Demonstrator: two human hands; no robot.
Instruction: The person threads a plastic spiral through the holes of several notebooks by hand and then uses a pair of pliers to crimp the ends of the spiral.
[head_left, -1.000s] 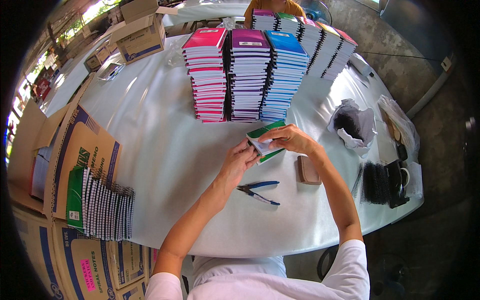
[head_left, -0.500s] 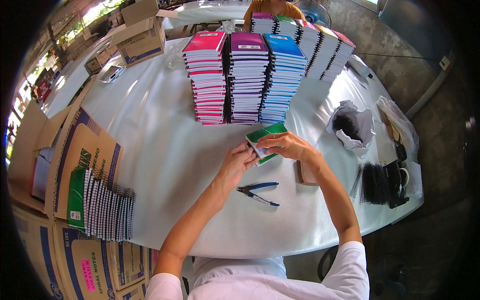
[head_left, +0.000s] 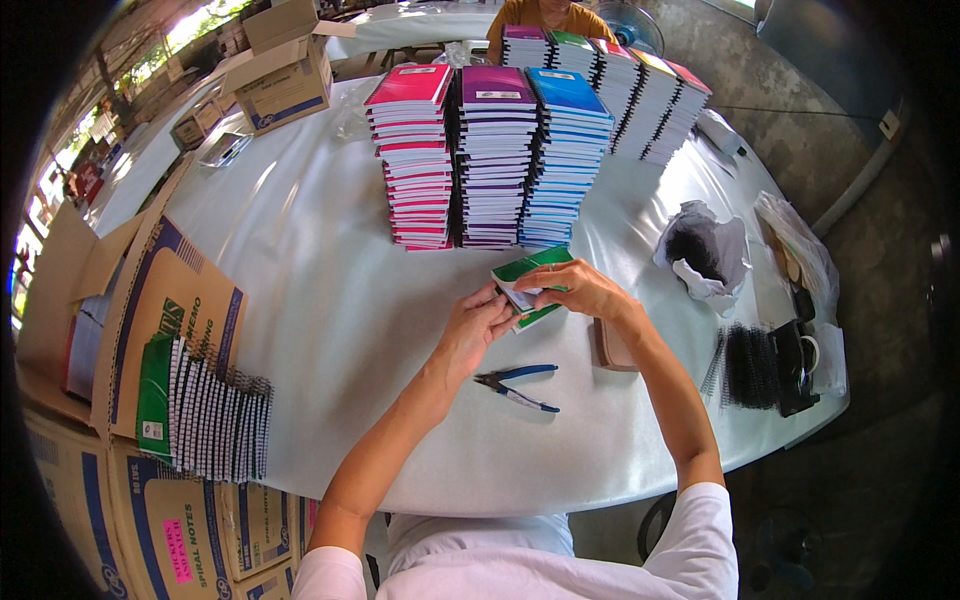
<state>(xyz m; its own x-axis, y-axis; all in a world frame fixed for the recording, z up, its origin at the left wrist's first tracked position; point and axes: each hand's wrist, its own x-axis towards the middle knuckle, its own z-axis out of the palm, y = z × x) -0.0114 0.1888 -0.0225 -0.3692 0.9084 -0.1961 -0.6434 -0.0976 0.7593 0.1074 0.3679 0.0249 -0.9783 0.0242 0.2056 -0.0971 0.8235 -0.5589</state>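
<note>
A small green-covered notebook (head_left: 538, 262) is held between my two hands over the table, just in front of the tall stacks. My left hand (head_left: 480, 318) grips its left side, fingers wrapped along the edge. From the right, my right hand (head_left: 578, 288) pinches at the notebook's white pages or a sticker-like piece; the fingertips cover the exact spot. Blue-handled pliers (head_left: 520, 386) lie on the table nearer to me. A tan block (head_left: 614, 346) rests under my right forearm.
Pink, purple and blue notebook stacks (head_left: 490, 160) stand ahead, with more stacks (head_left: 640, 90) behind. Green spiral notebooks (head_left: 205, 410) lean by a carton (head_left: 180, 300) at left. Black spiral coils (head_left: 750, 365) and a crumpled paper wrapper (head_left: 702, 255) lie right. A person (head_left: 550, 18) sits beyond.
My right hand's fingers have shifted slightly on the notebook. My left hand stays almost still. The person beyond the stacks has leaned lower into view.
</note>
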